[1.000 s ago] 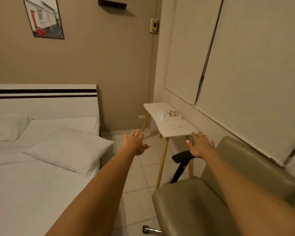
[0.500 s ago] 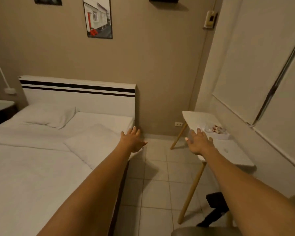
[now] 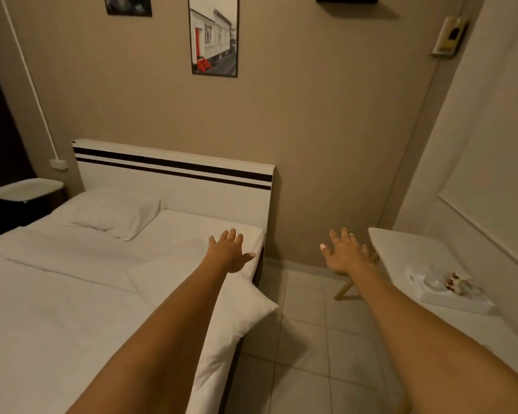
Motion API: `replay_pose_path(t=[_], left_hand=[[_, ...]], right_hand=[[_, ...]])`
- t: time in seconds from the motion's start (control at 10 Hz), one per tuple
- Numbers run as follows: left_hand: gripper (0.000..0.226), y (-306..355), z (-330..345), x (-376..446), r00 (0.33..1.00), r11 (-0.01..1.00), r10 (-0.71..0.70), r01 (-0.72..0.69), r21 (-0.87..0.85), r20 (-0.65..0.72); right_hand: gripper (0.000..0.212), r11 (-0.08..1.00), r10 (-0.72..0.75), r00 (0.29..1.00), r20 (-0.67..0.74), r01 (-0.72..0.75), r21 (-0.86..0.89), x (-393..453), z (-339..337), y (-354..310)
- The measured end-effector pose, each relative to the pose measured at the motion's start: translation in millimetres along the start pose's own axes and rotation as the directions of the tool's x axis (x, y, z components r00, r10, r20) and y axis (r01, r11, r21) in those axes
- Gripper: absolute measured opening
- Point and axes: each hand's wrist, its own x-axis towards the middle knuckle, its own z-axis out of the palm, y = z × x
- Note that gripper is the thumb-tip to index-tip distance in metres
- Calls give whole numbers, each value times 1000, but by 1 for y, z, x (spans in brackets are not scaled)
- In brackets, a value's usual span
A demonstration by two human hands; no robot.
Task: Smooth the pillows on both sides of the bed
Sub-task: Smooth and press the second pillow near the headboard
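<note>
A white bed (image 3: 42,309) with a white headboard striped black fills the left. One white pillow (image 3: 114,212) lies at the far side by the headboard. A second white pillow (image 3: 237,318) lies askew on the near right edge, one corner hanging over the floor, partly hidden by my left forearm. My left hand (image 3: 229,251) reaches out over that edge of the bed, fingers spread, holding nothing. My right hand (image 3: 346,251) is stretched out over the floor between bed and table, fingers apart and empty.
A white side table (image 3: 425,258) on wooden legs stands at the right wall, carrying a white tray (image 3: 455,298) with small items. A small white tray table (image 3: 27,189) stands beyond the bed at left. Tiled floor (image 3: 305,339) runs between bed and table.
The view has swung left and moved toward the bed; the chair has left the frame. Both hands stay outstretched and open, the left now over the bed's right edge.
</note>
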Motion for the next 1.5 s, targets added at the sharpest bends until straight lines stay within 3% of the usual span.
replay_pose_path(t=[0.3, 0.5, 0.9, 1.2, 1.5], left_hand=[[76, -61, -8, 114, 996, 996, -91, 91, -1, 13], [76, -97, 2, 174, 979, 979, -202, 203, -23, 40], [76, -163, 37, 258, 858, 856, -496, 509, -90, 134], [75, -212, 121, 245, 722, 731, -630, 676, -97, 286], [74, -239, 241, 267, 672, 681, -604, 715, -160, 428]], right_hand=[[64, 998, -57, 998, 25, 57, 5, 134, 9, -55], [63, 985, -175, 982, 68, 175, 1, 227, 29, -101], [63, 862, -472, 851, 232, 500, -81, 392, 83, -194], [62, 757, -587, 715, 379, 651, -56, 417, 174, -256], [62, 741, -574, 644, 505, 671, -13, 440, 291, -284]])
